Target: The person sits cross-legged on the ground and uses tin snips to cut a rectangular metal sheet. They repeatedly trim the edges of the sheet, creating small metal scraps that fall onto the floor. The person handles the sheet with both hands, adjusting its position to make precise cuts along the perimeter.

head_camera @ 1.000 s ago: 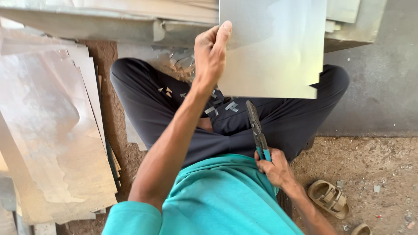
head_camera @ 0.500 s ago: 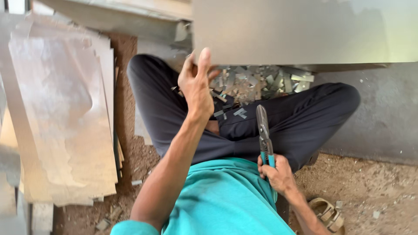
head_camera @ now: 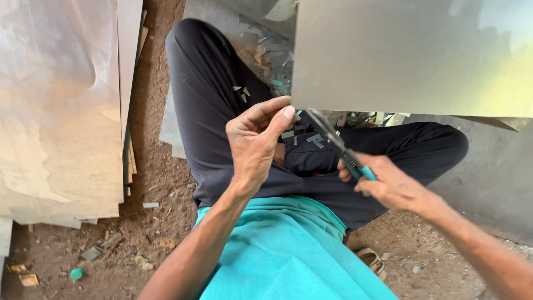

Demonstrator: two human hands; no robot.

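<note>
The left hand (head_camera: pixel 256 145) pinches the lower left corner of a large flat grey sheet of metal (head_camera: pixel 411 55), thumb and forefinger closed on its edge; the sheet is held up in front of the person, filling the upper right of the view, its bottom edge running level above the crossed legs; the right hand (head_camera: pixel 388 183) is wrapped tight round the teal-gripped handles of a pair of dark metal tin snips (head_camera: pixel 333 140); the snips point up and to the left, their blades meeting the bottom edge of the sheet just beside the left thumb; whether the blades are open or closed on the metal cannot be told.

The person sits cross-legged on bare brown earth in black trousers (head_camera: pixel 222 111) and a turquoise shirt (head_camera: pixel 288 250); small grey metal offcuts (head_camera: pixel 272 61) lie scattered on the lap and on the ground behind the knees; to the left, a stack of pale, dull metal sheets (head_camera: pixel 55 111) lies flat on the ground, well apart from both hands; a tan sandal (head_camera: pixel 373 261) shows beside the hip at the lower right.
</note>
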